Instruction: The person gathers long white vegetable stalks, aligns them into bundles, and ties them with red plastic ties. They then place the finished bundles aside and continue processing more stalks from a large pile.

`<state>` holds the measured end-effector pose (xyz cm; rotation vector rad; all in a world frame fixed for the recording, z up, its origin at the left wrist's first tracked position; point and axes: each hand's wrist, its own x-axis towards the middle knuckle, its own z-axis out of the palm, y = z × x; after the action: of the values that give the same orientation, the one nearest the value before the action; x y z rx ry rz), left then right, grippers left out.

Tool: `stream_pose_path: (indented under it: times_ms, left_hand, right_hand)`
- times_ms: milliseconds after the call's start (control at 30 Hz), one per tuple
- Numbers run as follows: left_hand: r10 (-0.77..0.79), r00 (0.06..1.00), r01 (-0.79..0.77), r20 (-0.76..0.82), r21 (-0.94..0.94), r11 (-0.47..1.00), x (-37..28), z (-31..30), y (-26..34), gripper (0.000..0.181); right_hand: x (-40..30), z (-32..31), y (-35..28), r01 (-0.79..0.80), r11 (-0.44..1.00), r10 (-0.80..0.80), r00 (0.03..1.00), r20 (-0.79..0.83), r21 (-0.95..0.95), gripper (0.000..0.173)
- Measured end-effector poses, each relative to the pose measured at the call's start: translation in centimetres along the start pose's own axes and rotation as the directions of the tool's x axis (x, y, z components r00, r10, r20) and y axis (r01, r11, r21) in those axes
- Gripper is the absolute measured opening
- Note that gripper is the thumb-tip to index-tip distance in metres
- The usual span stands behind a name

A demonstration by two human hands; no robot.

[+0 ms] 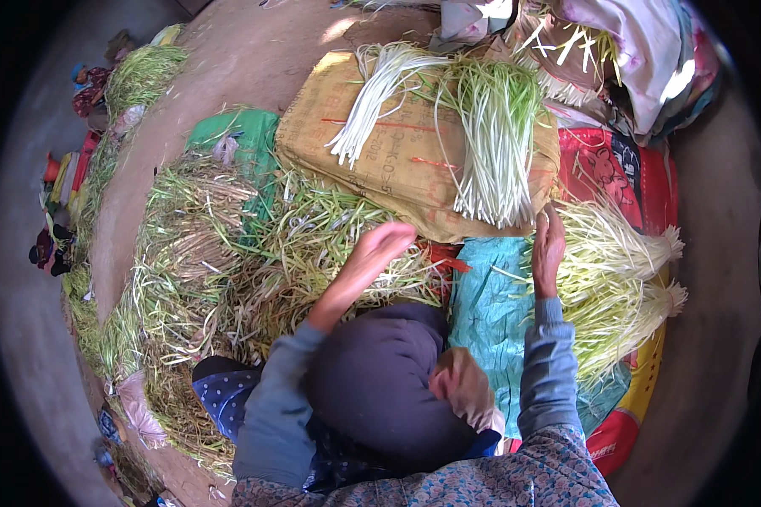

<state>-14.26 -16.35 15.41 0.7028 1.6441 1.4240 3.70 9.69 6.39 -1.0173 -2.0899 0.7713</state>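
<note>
A pile of long white-stemmed, green-leaved stalks, like blanched chives (498, 152), lies on a printed yellow woven sack (418, 171). My right hand (548, 244) is upright at the sack's near right corner, beside the cut white ends, fingers straight and nothing visible in them. Raised near the sack's front edge is my left hand (387, 242), blurred, its fingers bent. I see nothing in it, but its grip is unclear. A smaller bunch of white stalks (377, 101) rests at the back of the sack. Two tied bundles (634, 253) lie to the right, their white ends facing outward.
Loose leaves and trimmings (330, 247) heap up on the left, by a green woven sack (263, 146). A teal plastic sheet (488, 298) and a red printed sack (609, 165) lie around the work. Cloth-covered stalks stand at the back right. People sit far left.
</note>
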Motion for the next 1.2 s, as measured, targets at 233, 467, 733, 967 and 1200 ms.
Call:
stream_pose_path:
  times_ms: [233, 467, 733, 967, 1200]
  left_hand:
    - [-0.11, 0.99, 0.135, -0.093, 0.338, 0.931, 14.4, 2.8, -2.5, 0.094]
    - [-0.075, 0.995, 0.102, -0.072, 0.523, 0.846, 17.5, 4.6, -4.6, 0.096]
    - [0.142, 0.972, -0.038, -0.188, 0.469, 0.882, 18.7, 10.5, -4.7, 0.084]
    - [0.052, 0.938, 0.127, -0.342, 0.479, 0.869, 18.2, 11.0, -4.2, 0.046]
    - [0.07, 0.955, 0.097, -0.289, 0.525, 0.845, 16.8, 9.0, -3.6, 0.105]
  right_hand:
    - [0.8, 3.8, 0.0, -0.002, 0.975, 0.023, 0.995, 0.096, -0.222, 0.028]
    - [0.5, 5.3, -2.5, 0.08, 0.912, -0.051, 0.995, 0.081, -0.403, 0.025]
    - [0.6, 7.3, -4.7, -0.129, 0.991, 0.124, 0.986, 0.109, 0.037, 0.02]
    - [-1.5, 12.3, 2.5, 0.047, 0.999, -0.046, 0.996, 0.07, -0.013, 0.018]
    - [0.0, 9.0, 0.8, -0.028, 0.993, 0.002, 0.977, 0.214, 0.119, 0.037]
